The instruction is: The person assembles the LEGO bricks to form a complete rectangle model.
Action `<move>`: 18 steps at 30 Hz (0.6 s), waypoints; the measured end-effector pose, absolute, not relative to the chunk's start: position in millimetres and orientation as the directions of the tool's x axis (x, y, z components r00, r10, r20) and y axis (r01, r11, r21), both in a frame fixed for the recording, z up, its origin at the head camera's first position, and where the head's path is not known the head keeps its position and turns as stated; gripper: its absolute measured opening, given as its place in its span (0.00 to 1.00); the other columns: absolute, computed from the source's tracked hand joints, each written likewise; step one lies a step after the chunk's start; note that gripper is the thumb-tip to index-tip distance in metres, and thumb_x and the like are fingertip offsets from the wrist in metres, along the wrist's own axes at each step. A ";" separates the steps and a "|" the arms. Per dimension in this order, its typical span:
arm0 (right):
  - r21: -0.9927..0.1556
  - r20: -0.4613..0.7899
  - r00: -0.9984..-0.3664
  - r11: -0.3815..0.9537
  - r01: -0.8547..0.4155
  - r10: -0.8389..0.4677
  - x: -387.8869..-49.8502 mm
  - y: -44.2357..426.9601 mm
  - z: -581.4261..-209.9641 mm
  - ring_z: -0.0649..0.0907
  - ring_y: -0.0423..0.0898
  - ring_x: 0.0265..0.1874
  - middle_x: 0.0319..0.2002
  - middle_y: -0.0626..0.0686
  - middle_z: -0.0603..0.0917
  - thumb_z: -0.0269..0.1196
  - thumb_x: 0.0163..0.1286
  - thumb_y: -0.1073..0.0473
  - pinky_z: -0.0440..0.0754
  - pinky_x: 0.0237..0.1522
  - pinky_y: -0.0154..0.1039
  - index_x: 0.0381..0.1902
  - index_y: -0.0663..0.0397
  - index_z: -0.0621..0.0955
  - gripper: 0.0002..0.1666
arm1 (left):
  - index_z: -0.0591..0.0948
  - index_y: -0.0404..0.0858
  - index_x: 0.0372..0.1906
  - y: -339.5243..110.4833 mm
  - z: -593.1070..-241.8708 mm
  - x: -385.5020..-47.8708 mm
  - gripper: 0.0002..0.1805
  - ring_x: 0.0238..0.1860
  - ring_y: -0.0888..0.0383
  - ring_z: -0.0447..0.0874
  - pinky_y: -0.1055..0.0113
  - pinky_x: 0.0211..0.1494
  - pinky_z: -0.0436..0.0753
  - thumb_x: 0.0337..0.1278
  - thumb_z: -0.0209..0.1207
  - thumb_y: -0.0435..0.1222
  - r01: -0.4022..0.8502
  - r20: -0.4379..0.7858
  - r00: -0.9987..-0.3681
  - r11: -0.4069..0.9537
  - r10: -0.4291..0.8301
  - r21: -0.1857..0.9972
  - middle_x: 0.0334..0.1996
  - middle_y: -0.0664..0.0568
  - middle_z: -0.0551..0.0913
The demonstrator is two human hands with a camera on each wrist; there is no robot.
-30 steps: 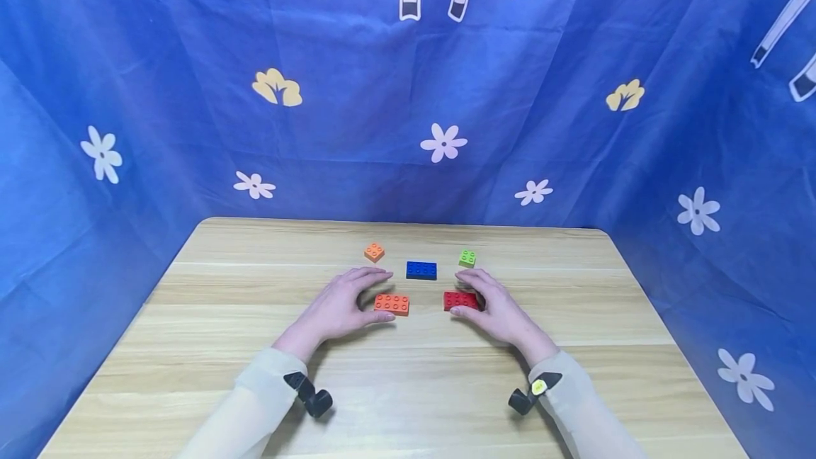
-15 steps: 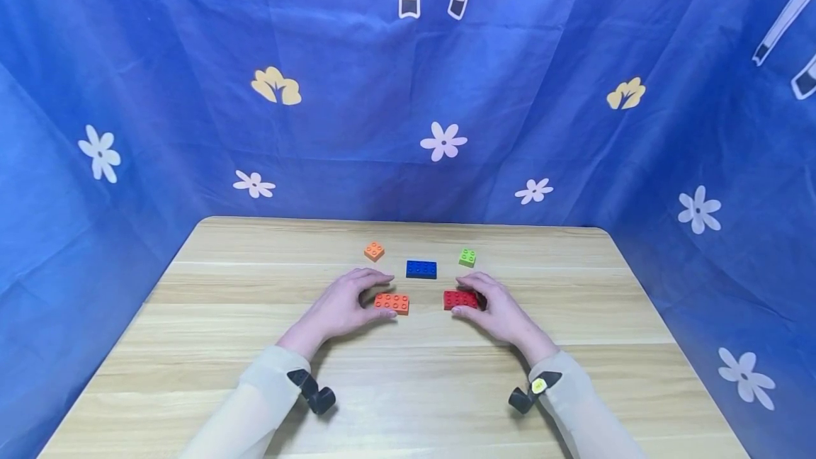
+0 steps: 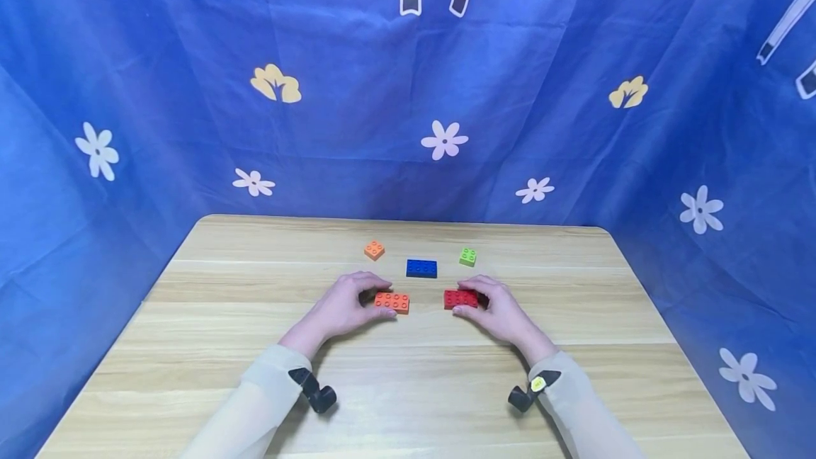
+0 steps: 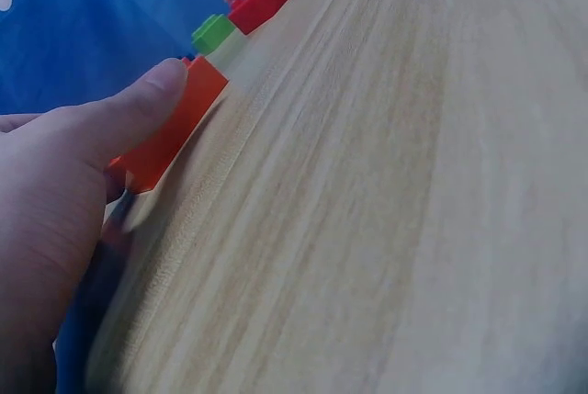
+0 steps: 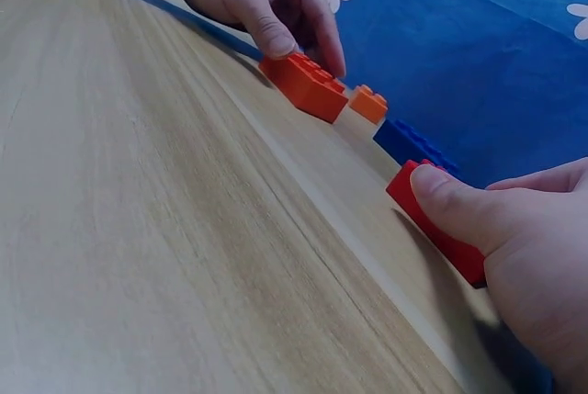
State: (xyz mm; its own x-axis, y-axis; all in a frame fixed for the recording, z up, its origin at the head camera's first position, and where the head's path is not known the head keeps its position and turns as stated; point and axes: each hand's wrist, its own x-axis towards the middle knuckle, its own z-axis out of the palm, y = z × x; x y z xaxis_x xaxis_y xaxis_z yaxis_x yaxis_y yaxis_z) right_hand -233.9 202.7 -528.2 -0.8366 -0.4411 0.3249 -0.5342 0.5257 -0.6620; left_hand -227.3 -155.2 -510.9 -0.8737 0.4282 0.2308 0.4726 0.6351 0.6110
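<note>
My left hand [image 3: 347, 303] holds an orange-red toy building brick [image 3: 392, 302] by its left end, thumb along the near side and fingers at the far side. In the left wrist view the thumb [image 4: 147, 105] lies against this brick [image 4: 179, 132]. My right hand [image 3: 500, 310] likewise pinches a red brick [image 3: 460, 299] by its right end; its thumb [image 5: 446, 192] covers part of the near face in the right wrist view. Both bricks lie studs up on the wooden table [image 3: 408, 388], apart from each other. The fingers' far contact is partly hidden.
Behind the two held bricks lie a dark blue brick [image 3: 421, 268], a small orange brick [image 3: 374, 250] and a small green brick [image 3: 467, 256]. Blue patterned cloth [image 3: 357, 126] hangs round the table's back and sides.
Fingers and thumb of both hands have drawn slightly closer round the orange-red and red bricks. The bricks stay where they were on the table.
</note>
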 end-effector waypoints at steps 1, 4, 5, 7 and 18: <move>-0.668 0.328 -0.837 0.519 -0.533 -0.437 -233.9 202.8 -528.6 0.83 0.49 0.59 0.57 0.48 0.87 0.79 0.64 0.49 0.78 0.65 0.52 0.61 0.57 0.86 0.31 | 0.87 0.45 0.61 -155.2 -511.4 -227.7 0.37 0.61 0.50 0.82 0.47 0.72 0.74 0.47 0.80 0.58 0.474 0.231 -0.873 0.632 0.430 0.613 0.57 0.56 0.87; -0.694 0.330 -0.844 0.498 -0.521 -0.422 -235.1 203.8 -531.2 0.83 0.48 0.58 0.56 0.47 0.87 0.80 0.64 0.50 0.79 0.65 0.51 0.60 0.56 0.87 0.30 | 0.88 0.45 0.60 -155.0 -512.7 -228.6 0.36 0.61 0.50 0.83 0.47 0.72 0.73 0.48 0.80 0.58 0.471 0.228 -0.873 0.622 0.432 0.626 0.56 0.55 0.88; -0.703 0.331 -0.846 0.489 -0.517 -0.418 -235.3 204.1 -531.9 0.83 0.48 0.58 0.55 0.47 0.87 0.80 0.63 0.50 0.79 0.64 0.50 0.60 0.56 0.88 0.30 | 0.88 0.45 0.60 -155.0 -513.3 -228.9 0.35 0.61 0.50 0.82 0.47 0.72 0.73 0.48 0.80 0.58 0.467 0.224 -0.875 0.620 0.430 0.631 0.56 0.56 0.88; -0.719 0.332 -0.848 0.470 -0.512 -0.414 -235.8 204.4 -532.9 0.84 0.48 0.57 0.54 0.47 0.88 0.80 0.63 0.52 0.79 0.64 0.49 0.59 0.57 0.88 0.29 | 0.88 0.45 0.60 -155.2 -514.4 -229.3 0.35 0.62 0.51 0.82 0.47 0.72 0.73 0.48 0.80 0.57 0.452 0.214 -0.880 0.612 0.423 0.649 0.56 0.56 0.88; -0.740 0.321 -0.851 0.452 -0.499 -0.415 -237.3 203.6 -534.0 0.84 0.46 0.53 0.49 0.45 0.88 0.78 0.66 0.57 0.80 0.61 0.45 0.55 0.57 0.90 0.21 | 0.91 0.47 0.54 -158.1 -518.5 -231.4 0.31 0.54 0.56 0.84 0.52 0.67 0.79 0.47 0.80 0.57 0.401 0.197 -0.900 0.564 0.388 0.722 0.50 0.61 0.88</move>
State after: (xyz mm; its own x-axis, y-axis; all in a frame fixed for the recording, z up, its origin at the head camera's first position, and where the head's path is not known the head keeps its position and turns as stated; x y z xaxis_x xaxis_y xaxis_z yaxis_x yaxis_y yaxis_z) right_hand -237.3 203.6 -534.0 -0.8514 -0.4151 0.3206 -0.4988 0.4519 -0.7395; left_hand -231.4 -158.1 -518.5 -0.9003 0.3883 0.1966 0.4010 0.5643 0.7217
